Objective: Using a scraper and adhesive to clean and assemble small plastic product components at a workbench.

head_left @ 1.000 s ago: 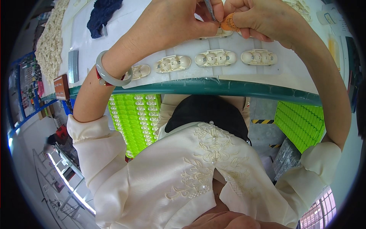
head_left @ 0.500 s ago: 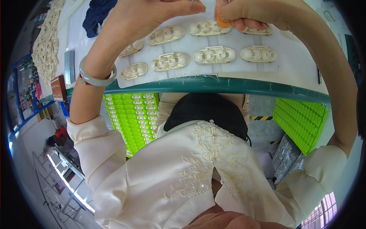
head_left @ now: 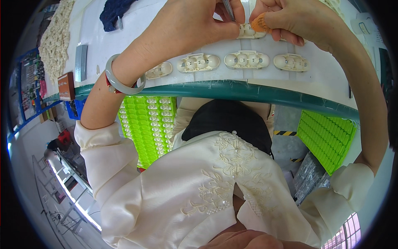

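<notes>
Both my hands meet over a cream oval casing [head_left: 251, 33] with rounded domes inside, at the far side of the white work surface. My left hand [head_left: 203, 25] is closed, a slim grey metal rod [head_left: 228, 9] between its fingers and its thumb tip against the casing. Close by on the right, the fingers of my right hand [head_left: 290, 18] are bent in a pinch. An orange textured piece, like a rubber finger cot [head_left: 260, 23], is at its fingertips; whatever else they grip is hidden. Nearer me lies a row of similar casings [head_left: 246, 60].
A dark blue cloth [head_left: 111, 14], grey strips [head_left: 81, 62] and a heap of cream parts [head_left: 56, 45] lie to the left. A green edge [head_left: 207, 89] borders the table. Below are bright green trays [head_left: 141, 128], the left one partly filled, and another green tray [head_left: 323, 137].
My left hand has moved right, closer to my right hand, and the grey rod shows more. My right hand has shifted slightly right. The whole view has moved a little.
</notes>
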Tool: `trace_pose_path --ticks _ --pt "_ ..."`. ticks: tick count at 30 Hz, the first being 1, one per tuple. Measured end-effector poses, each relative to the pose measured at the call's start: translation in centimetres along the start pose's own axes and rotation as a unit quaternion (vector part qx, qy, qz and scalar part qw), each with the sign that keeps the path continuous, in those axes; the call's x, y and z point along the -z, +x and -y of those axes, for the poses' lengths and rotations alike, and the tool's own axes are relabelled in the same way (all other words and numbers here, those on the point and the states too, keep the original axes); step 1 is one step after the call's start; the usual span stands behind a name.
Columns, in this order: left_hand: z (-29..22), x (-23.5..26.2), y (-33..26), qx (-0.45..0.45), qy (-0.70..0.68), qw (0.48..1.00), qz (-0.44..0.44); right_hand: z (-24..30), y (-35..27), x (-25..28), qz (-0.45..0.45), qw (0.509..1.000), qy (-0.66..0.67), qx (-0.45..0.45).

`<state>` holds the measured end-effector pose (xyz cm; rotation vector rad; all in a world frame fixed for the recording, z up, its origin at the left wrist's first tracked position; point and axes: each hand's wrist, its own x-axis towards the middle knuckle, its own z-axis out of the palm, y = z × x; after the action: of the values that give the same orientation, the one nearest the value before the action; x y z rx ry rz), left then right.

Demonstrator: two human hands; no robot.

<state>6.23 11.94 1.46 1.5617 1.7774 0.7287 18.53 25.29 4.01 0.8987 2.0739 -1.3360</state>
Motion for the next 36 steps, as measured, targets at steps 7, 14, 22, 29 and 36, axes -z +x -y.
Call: trace_pose_path --ticks 7,14,22,29,36 --pt "-0.7 -0.2 0.1 0.026 -0.020 0.999 -0.021 -0.2 0.4 -0.5 -0.015 0.998 -0.016 0.057" --pt "-0.7 -0.2 0.2 0.042 -0.033 0.998 -0.017 -4.5 2.1 0.2 0.047 0.879 0.064 0.470" --pt "1.5 1.0 0.8 0.107 -0.126 0.986 0.005 2.1 0.7 -0.7 -0.022 0.995 -0.094 -0.006" --pt "1.2 2.0 1.9 0.101 -0.236 0.964 -0.061 2.1 2.1 0.1 0.011 0.985 -0.174 0.003" --pt "1.9 2.4 4.0 0.090 -0.211 0.973 -0.038 2.5 1.4 0.0 0.012 0.968 -0.251 0.014"
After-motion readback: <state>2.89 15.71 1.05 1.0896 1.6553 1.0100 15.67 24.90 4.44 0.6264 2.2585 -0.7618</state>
